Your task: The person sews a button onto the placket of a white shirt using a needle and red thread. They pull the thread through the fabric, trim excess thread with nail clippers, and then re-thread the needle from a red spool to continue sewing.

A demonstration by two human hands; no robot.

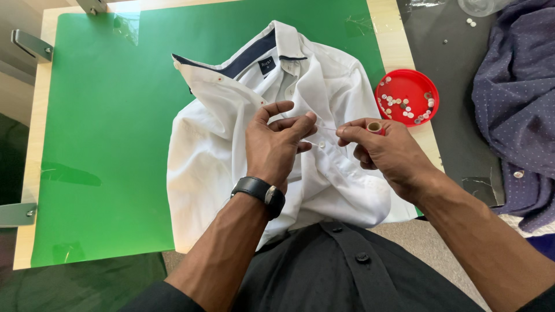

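- A bright green rectangular mat (110, 144) covers most of the pale wooden counter (36, 121), reaching from its left edge almost to its right edge.
- A crumpled white cotton shirt with a navy inner collar band (214, 156) lies on the right half of the mat, collar toward the far edge, hem spilling over the near edge.
- The left hand (274, 144), a black wristwatch (260, 193) on its wrist, rests on the shirt front; its thumb and forefinger are pressed together, apparently pinching a fine thread, too thin to see clearly, just above a small white shirt button (321, 144).
- The right hand (384, 151), just beside it, curls its fingers around a small tan thread spool (374, 126), thumb and forefinger pinched at the thread's other end.
- The step in hand looks like drawing thread off for button sewing; the next move likely calls for steady tension and a clean cut or needle threading.
- A round red plastic dish of loose white buttons (407, 97) sits at the counter's right edge, with a dotted navy fabric garment (514, 98) beyond it.
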